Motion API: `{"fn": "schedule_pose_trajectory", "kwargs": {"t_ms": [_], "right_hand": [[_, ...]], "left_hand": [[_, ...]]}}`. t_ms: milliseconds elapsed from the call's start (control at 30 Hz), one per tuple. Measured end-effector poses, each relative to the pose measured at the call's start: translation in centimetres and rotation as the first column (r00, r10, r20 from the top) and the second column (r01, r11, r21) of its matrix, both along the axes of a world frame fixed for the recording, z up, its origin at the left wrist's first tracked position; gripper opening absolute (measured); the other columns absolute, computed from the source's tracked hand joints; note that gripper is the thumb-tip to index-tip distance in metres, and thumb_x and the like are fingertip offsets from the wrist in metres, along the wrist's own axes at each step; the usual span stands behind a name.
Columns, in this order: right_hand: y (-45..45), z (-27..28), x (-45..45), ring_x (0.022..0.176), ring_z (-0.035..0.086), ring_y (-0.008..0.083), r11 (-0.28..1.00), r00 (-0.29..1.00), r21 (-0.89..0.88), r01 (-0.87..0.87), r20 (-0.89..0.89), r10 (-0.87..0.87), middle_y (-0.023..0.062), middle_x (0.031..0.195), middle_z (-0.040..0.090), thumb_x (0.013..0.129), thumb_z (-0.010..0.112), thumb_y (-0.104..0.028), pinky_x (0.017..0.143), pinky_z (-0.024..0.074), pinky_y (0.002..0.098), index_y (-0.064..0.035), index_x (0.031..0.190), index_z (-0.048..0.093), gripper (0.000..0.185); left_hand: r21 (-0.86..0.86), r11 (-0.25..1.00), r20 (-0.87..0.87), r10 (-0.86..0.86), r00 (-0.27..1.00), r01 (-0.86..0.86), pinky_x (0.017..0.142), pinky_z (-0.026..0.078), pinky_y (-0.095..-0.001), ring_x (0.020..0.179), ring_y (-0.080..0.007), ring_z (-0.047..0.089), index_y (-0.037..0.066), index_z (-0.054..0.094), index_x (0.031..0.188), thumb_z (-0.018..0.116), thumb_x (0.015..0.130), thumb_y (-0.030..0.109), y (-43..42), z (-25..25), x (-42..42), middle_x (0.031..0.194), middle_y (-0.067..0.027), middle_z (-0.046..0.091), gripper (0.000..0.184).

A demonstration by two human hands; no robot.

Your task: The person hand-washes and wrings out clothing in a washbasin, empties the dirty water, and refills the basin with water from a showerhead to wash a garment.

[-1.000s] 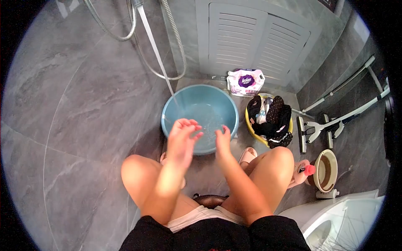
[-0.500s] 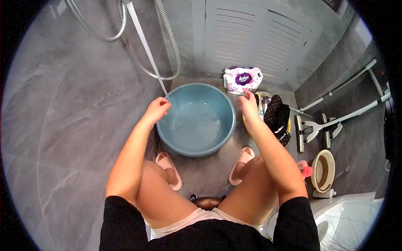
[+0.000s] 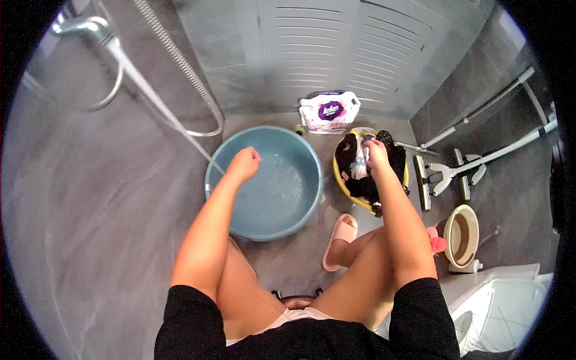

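A large blue-grey basin (image 3: 268,234) stands on the floor in front of me, with a shallow layer of water in it. My left hand (image 3: 243,164) hangs over the basin's left half, its fingers curled closed and nothing seen in them. To the right, a yellow tub (image 3: 355,202) is heaped with black, white and patterned clothes (image 3: 362,187). My right hand (image 3: 377,156) is at this heap, fingers closed on a dark grey piece of clothing (image 3: 368,140). The folds and my fingers hide most of that piece.
A shower head (image 3: 90,27) at upper left pours a stream of water (image 3: 162,108) into the basin. Behind stands a white and purple pack (image 3: 330,113). Squeegee-like mops (image 3: 444,177) lean at right, near a beige bucket (image 3: 462,236). Pink slippers (image 3: 339,243) are on my feet.
My right hand has moved from above the yellow tub's left edge onto the clothes and closed on one. My left hand has moved inward over the basin. The view has turned rightward.
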State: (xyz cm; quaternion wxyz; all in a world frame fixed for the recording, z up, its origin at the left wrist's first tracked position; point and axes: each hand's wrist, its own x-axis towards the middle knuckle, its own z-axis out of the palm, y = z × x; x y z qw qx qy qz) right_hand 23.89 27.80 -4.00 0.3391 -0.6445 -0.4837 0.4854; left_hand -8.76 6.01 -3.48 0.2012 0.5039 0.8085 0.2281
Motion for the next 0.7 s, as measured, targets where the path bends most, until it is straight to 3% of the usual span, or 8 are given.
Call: {"fn": "schedule_pose_trajectory", "kwargs": {"t_ms": [67,100,167,367,433,533,567,700], "right_hand": [[1.7,-1.6,3.5,0.08,0.058,0.023,0.995,0.999,-0.091,-0.028,-0.019,0.026,0.0132,0.1,0.061,0.076,0.06,-0.025,0.061,0.0462,0.0331,0.0013,0.115,0.053,0.047],[2.6,-2.7,4.9,0.085,0.054,0.02,0.996,0.999,-0.082,0.022,0.035,-0.019,0.0057,0.095,0.058,0.076,0.057,-0.025,0.069,0.0414,0.0362,-0.0123,0.113,0.054,0.039],[3.7,-4.2,8.6,0.075,0.056,0.0247,0.993,0.991,-0.049,0.107,0.092,-0.102,0.0101,0.088,0.06,0.074,0.057,-0.022,0.066,0.0433,0.0367,-0.0024,0.104,0.058,0.036],[7.3,-10.7,16.8,0.085,0.062,0.0291,0.926,0.956,-0.254,0.278,-0.017,-0.291,0.0182,0.097,0.062,0.07,0.061,-0.022,0.074,0.0476,0.0398,0.0094,0.102,0.058,0.044],[7.5,-11.1,17.3,0.094,0.062,0.0294,0.957,0.81,-0.144,0.253,0.573,-0.128,0.0198,0.106,0.061,0.066,0.071,-0.029,0.08,0.0481,0.0384,0.0098,0.109,0.056,0.06],[6.2,-8.8,16.6,0.1,0.061,0.0282,0.966,0.867,-0.201,0.162,0.496,-0.042,0.0205,0.112,0.06,0.06,0.078,-0.036,0.084,0.0476,0.0356,0.0097,0.111,0.056,0.072],[5.9,-7.8,16.4,0.099,0.061,0.0302,0.974,0.889,-0.225,0.039,0.452,0.069,0.0227,0.11,0.06,0.059,0.079,-0.036,0.083,0.0488,0.0378,0.0072,0.126,0.041,0.088],[10.2,-14.3,18.3,0.099,0.061,0.0341,0.959,0.795,-0.277,-0.066,0.566,0.218,0.0266,0.109,0.059,0.059,0.078,-0.041,0.086,0.0475,0.0397,0.0031,0.128,0.041,0.09]], "left_hand": [[0.078,0.996,0.132,0.035,0.991,-0.046,0.062,0.046,-0.04,0.069,-0.0277,0.061,0.003,0.053,0.085,0.058,0.085,0.02,3.6,-1.0,3.4,0.075,-0.0155,0.061,0.018],[0.076,0.997,0.139,0.019,0.99,-0.03,0.062,0.046,-0.04,0.069,-0.0277,0.061,0.003,0.053,0.085,0.058,0.085,0.02,5.0,-0.7,5.5,0.075,-0.0155,0.061,0.018],[0.066,0.996,0.078,-0.057,0.995,0.052,0.075,0.045,-0.0483,0.086,-0.0412,0.058,0.001,0.053,0.088,0.051,0.088,0.021,7.1,-0.1,9.2,0.091,-0.024,0.061,0.02],[-0.07,0.975,0.073,-0.207,0.976,0.212,0.075,0.045,-0.0489,0.087,-0.0414,0.058,0.001,0.055,0.091,0.049,0.089,0.03,7.2,-1.8,12.5,0.093,-0.023,0.062,0.03],[-0.098,0.968,0.074,-0.224,0.972,0.231,0.075,0.045,-0.0485,0.088,-0.0409,0.058,0.001,0.056,0.092,0.05,0.088,0.031,6.9,-3.2,11.1,0.093,-0.0226,0.062,0.03],[-0.226,0.937,0.072,-0.258,0.963,0.268,0.076,0.046,-0.0473,0.089,-0.0388,0.059,0.002,0.058,0.095,0.051,0.086,0.03,7.0,-4.6,8.7,0.095,-0.0218,0.062,0.031],[-0.246,0.931,0.071,-0.26,0.963,0.269,0.075,0.046,-0.0461,0.087,-0.0371,0.06,0.002,0.059,0.096,0.052,0.086,0.032,7.0,-4.8,8.4,0.094,-0.0209,0.063,0.032],[-0.28,0.902,0.058,-0.326,0.943,0.329,0.076,0.047,-0.0446,0.088,-0.0348,0.061,0.004,0.059,0.098,0.054,0.086,0.033,7.3,-4.6,8.6,0.096,-0.0188,0.064,0.033]]}}
